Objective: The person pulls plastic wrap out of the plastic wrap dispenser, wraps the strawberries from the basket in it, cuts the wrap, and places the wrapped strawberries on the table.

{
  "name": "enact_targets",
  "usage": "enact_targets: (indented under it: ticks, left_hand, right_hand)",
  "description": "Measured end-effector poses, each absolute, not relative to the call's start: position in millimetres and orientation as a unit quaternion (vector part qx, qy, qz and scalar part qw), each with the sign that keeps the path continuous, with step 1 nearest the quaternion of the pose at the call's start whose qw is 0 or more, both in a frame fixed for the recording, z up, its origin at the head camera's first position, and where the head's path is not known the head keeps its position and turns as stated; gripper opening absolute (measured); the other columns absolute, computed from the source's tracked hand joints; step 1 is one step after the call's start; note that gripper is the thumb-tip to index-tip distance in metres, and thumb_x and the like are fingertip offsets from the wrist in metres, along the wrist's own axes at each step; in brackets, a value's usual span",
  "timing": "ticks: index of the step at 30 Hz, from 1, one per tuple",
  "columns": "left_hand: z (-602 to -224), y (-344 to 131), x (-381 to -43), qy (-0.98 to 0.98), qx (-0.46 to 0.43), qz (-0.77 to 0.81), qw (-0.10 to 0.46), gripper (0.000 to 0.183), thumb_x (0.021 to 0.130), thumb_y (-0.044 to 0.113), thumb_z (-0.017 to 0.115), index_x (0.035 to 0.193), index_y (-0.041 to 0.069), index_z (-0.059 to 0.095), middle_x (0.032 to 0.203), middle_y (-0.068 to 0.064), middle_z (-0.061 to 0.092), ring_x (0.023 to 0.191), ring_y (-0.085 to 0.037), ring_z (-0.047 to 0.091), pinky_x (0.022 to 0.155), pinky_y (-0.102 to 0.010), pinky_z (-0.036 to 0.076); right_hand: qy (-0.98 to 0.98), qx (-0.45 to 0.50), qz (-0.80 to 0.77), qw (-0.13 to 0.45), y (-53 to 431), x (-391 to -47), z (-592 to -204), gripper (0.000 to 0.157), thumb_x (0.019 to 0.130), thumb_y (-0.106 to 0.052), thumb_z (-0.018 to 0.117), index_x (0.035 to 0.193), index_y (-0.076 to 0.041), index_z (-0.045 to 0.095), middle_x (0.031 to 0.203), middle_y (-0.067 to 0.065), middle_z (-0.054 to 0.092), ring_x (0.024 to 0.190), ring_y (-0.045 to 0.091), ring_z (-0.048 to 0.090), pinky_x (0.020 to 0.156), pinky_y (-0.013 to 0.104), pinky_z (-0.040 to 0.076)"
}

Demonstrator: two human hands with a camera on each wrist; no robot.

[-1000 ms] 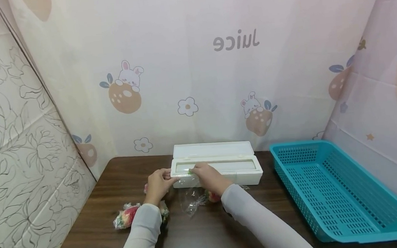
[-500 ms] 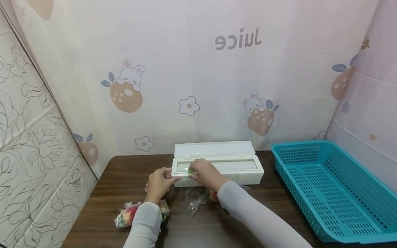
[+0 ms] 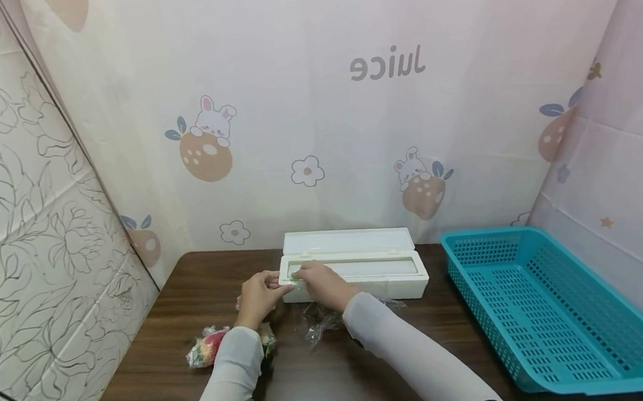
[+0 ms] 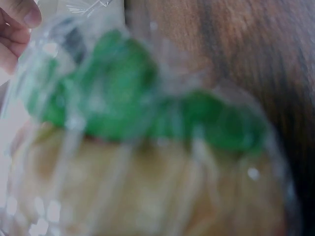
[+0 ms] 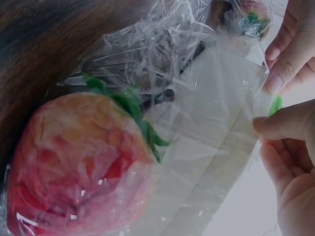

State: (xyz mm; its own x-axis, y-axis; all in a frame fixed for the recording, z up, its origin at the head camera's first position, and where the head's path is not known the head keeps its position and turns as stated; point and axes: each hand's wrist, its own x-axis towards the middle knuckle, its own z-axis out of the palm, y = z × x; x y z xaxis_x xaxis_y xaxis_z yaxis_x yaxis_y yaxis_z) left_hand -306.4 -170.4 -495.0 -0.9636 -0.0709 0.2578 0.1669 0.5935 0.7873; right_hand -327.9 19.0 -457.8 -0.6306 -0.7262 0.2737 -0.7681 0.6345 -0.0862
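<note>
A white cling film dispenser [image 3: 402,287] lies across the back of the table, its lid [image 3: 353,241] tipped back. My left hand [image 3: 258,298] grips its left end, thumb at the front edge. With thumb and fingers, my right hand [image 3: 323,283] pinches a small green slide cutter [image 5: 277,104] on the dispenser's edge, close to the left thumb. Clear cling film [image 5: 162,39] drapes crumpled over the front. A film-wrapped red and yellow fruit with green leaves [image 5: 83,172] sits under my right wrist. Another wrapped fruit [image 4: 147,182] fills the left wrist view, blurred.
Left of my left forearm lies a wrapped red and yellow fruit [image 3: 205,349], with another [image 3: 267,340] partly behind that wrist. A blue-green plastic basket [image 3: 568,313] stands at the right of the dark wooden table [image 3: 159,364]. Printed cloth [image 3: 302,101] hangs behind.
My right hand has slid left along the dispenser's edge with the green slide cutter, closer to the left hand. My left hand keeps its grip on the left end.
</note>
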Motion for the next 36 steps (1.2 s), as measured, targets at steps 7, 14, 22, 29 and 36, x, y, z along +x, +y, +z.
enact_targets:
  ticks: [7,14,22,29,36]
  left_hand:
    - [-495,-169,-307,-0.88,-0.034,-0.457,0.128,0.039,0.077,0.023,0.089,0.109,0.004,0.075,0.09,-0.002,0.072,0.08,-0.014,0.069,0.066,-0.027,0.057]
    - [-494,-167,-306,-0.876,-0.037,-0.466,0.117,0.04,0.078,0.021,0.088,0.111,0.004,0.073,0.09,-0.001,0.072,0.08,-0.014,0.069,0.068,-0.029,0.058]
    - [-489,-170,-298,-0.88,-0.04,-0.47,0.057,0.06,0.081,0.031,0.086,0.129,0.002,0.063,0.099,-0.004,0.07,0.09,-0.018,0.069,0.076,-0.035,0.057]
    - [-477,-175,-284,-0.873,-0.041,-0.483,0.043,0.073,0.081,0.035,0.085,0.14,0.007,0.051,0.117,-0.012,0.064,0.104,-0.026,0.065,0.085,-0.047,0.054]
    - [-472,-167,-280,-0.864,-0.093,-0.475,0.138,0.051,0.085,0.028,0.083,0.128,0.008,0.062,0.117,-0.015,0.059,0.101,-0.029,0.061,0.086,-0.048,0.053]
  right_hand:
    - [-0.895,0.431,0.089,0.07,15,-324,-454,0.056,0.086,0.017,0.066,0.135,-0.007,0.062,0.111,0.006,0.062,0.101,0.019,0.059,0.083,0.027,0.052]
    - [-0.895,0.431,0.102,0.051,17,-327,-455,0.053,0.089,0.009,0.066,0.139,-0.007,0.059,0.113,0.005,0.064,0.102,0.019,0.061,0.085,0.027,0.052]
    - [-0.899,0.37,0.232,0.045,51,-319,-447,0.038,0.096,-0.009,0.062,0.134,-0.007,0.061,0.13,0.008,0.062,0.124,0.027,0.055,0.106,0.042,0.043]
    - [-0.874,0.346,0.306,0.154,108,-300,-438,0.024,0.095,-0.002,0.065,0.117,-0.006,0.07,0.114,0.005,0.068,0.111,0.024,0.06,0.096,0.043,0.049]
    - [-0.877,0.319,0.316,0.171,151,-277,-446,0.016,0.095,-0.003,0.066,0.104,-0.012,0.074,0.101,-0.004,0.07,0.094,0.011,0.065,0.081,0.036,0.056]
